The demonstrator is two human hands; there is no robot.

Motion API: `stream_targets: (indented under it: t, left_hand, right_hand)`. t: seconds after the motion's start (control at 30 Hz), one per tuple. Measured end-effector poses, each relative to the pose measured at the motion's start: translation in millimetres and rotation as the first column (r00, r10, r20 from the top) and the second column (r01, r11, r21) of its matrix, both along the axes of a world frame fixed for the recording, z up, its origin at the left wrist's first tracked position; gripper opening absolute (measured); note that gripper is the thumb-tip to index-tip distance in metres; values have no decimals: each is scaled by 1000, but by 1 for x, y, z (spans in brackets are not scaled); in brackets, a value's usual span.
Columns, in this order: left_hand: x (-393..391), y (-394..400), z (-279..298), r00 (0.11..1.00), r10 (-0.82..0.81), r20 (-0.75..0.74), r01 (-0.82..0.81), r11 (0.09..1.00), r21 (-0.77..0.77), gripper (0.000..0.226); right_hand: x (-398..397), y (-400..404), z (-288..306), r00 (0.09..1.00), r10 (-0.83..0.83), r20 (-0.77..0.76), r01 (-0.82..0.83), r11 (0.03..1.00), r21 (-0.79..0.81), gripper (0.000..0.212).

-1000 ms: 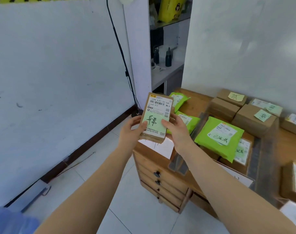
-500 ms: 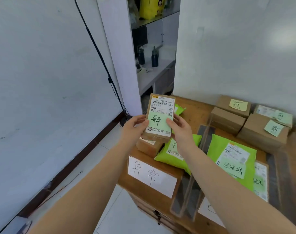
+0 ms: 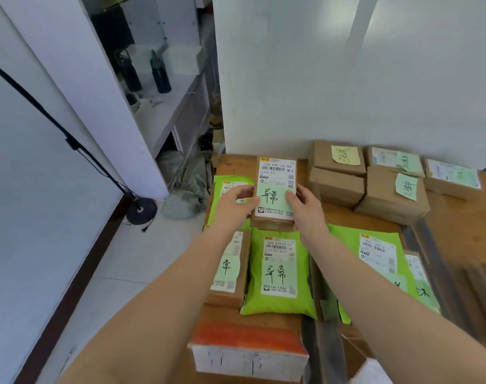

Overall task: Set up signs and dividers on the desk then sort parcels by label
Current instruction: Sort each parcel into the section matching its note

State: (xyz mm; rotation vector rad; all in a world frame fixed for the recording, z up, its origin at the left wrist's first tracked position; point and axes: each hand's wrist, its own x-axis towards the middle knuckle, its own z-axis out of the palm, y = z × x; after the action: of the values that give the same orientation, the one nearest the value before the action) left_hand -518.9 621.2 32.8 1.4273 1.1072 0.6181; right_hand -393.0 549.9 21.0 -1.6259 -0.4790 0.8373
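currently both hands hold one brown parcel above the far left end of the wooden desk. left hand pinches its left edge, thumb on the label face; right hand pinches the right edge likewise. parcel label faces up: barcode on top, green note with handwritten characters below. beneath and nearer lie a green mailer and a brown box, side by side, both with green notes. another green mailer sits partly under the left hand. white sign stands at the near desk edge. brown boxes are stacked at the back right.
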Motion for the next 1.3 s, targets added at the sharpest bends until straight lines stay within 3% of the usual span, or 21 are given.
stream_targets:
  t: [0.2, 0.47, 0.67, 0.83, 1.07, 1.2, 1.3]
  left_hand:
    - [26, 48, -37, 987, -128, -97, 122, 990, -67, 35]
    - [54, 74, -66, 920, -244, -306, 253, 967, -12, 40]
    - [65, 71, -73, 815, -330, -477, 375, 927, -1, 33]
    - [66, 62, -72, 744, -399, -536, 446, 894, -46, 33]
    - [67, 49, -29, 777, -293, -557, 427, 896, 123, 53]
    - [81, 29, 13, 728, -227, -646, 504, 817, 281, 54]
    - [100, -6, 41, 682, -170, -712, 562, 745, 360, 55]
  right_hand:
    - [24, 39, -33, 996, 9, 90, 13, 970, -244, 30]
    - [38, 67, -68, 995, -32, 96, 66, 926, -371, 25]
    - [42, 72, -81, 982, 92, 164, 10, 845, -534, 29]
    - [37, 68, -76, 955, 204, 214, -24, 774, -632, 35]
    - [31, 45, -24, 893, 275, 355, -53, 850, -523, 51]
    - [50, 8, 22, 803, 341, 489, -89, 880, -467, 62]
    - [80, -34, 50, 726, 399, 560, -82, 859, -505, 56]
